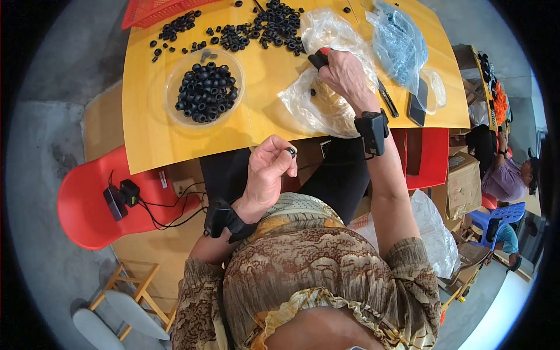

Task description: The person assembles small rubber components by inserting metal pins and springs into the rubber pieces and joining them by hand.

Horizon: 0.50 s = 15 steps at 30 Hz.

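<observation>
My left hand [263,172] is raised just off the table's front edge, its thumb and finger pinched on a small black ring-shaped part [290,152]. Reaching forward over a crumpled clear plastic bag [300,93], my right hand [345,74] has its fingers curled round a black and red object [319,58]; most of it is hidden, so its kind does not show. One small black piece [313,92] lies on the bag. To the left, a round clear plastic tub [170,100] holds many black ring-shaped parts [205,93].
Loose black parts [280,26] are scattered across the back of the yellow table [146,137], near a red basket [157,13]. At right are a bluish plastic bag [399,44], a utility knife [387,98] and a phone [417,104]. A red stool [87,198] stands at left.
</observation>
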Each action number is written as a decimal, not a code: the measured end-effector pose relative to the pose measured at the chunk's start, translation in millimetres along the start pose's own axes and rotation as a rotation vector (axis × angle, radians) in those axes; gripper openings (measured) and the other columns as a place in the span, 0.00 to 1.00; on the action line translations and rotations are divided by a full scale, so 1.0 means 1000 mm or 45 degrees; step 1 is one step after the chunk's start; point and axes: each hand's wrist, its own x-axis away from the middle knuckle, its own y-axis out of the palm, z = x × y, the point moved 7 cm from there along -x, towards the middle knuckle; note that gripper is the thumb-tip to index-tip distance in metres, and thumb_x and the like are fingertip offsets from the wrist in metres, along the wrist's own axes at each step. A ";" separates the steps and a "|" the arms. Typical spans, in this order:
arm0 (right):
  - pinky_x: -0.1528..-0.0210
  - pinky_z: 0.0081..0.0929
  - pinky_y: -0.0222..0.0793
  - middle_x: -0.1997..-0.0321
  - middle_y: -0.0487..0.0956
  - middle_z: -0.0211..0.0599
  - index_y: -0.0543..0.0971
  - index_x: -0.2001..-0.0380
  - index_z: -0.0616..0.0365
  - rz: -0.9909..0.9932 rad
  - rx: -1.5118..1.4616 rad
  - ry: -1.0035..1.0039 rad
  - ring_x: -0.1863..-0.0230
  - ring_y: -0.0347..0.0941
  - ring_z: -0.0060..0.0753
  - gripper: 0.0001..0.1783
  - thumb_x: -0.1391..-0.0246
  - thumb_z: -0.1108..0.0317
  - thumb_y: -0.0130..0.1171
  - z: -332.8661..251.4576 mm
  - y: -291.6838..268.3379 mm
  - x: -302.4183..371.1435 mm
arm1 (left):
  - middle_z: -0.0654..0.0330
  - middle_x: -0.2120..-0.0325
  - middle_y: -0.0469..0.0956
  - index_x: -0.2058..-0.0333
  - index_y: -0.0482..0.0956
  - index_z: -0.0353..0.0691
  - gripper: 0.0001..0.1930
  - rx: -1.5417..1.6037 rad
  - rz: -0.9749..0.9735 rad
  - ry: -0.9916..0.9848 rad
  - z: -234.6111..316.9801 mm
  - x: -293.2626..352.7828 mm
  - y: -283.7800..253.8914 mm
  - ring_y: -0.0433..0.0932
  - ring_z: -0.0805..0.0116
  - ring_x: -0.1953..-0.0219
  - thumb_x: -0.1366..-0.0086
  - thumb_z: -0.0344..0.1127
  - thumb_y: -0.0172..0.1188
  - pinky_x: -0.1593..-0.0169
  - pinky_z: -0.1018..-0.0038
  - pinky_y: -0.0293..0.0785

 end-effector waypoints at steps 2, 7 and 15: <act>0.75 0.40 0.65 0.84 0.71 0.53 0.73 0.84 0.66 0.082 -0.017 -0.015 0.78 0.69 0.56 0.06 0.66 0.72 0.51 0.000 0.001 0.003 | 0.65 0.78 0.70 0.70 0.70 0.36 0.05 -0.006 0.000 0.000 -0.001 0.000 0.001 0.67 0.77 0.79 0.41 0.31 0.55 0.73 0.81 0.66; 0.74 0.39 0.66 0.81 0.73 0.54 0.72 0.83 0.66 0.147 -0.054 0.020 0.76 0.71 0.54 0.06 0.70 0.74 0.53 -0.002 0.005 0.004 | 0.65 0.78 0.70 0.70 0.70 0.36 0.05 -0.011 0.006 -0.009 -0.002 0.000 -0.001 0.67 0.77 0.79 0.41 0.30 0.55 0.73 0.81 0.66; 0.72 0.40 0.66 0.77 0.73 0.50 0.72 0.79 0.66 0.089 -0.047 0.060 0.74 0.70 0.55 0.08 0.70 0.76 0.52 -0.002 0.009 -0.004 | 0.65 0.79 0.70 0.69 0.70 0.36 0.04 -0.025 -0.027 -0.013 -0.003 -0.001 0.000 0.67 0.77 0.79 0.41 0.30 0.54 0.73 0.82 0.65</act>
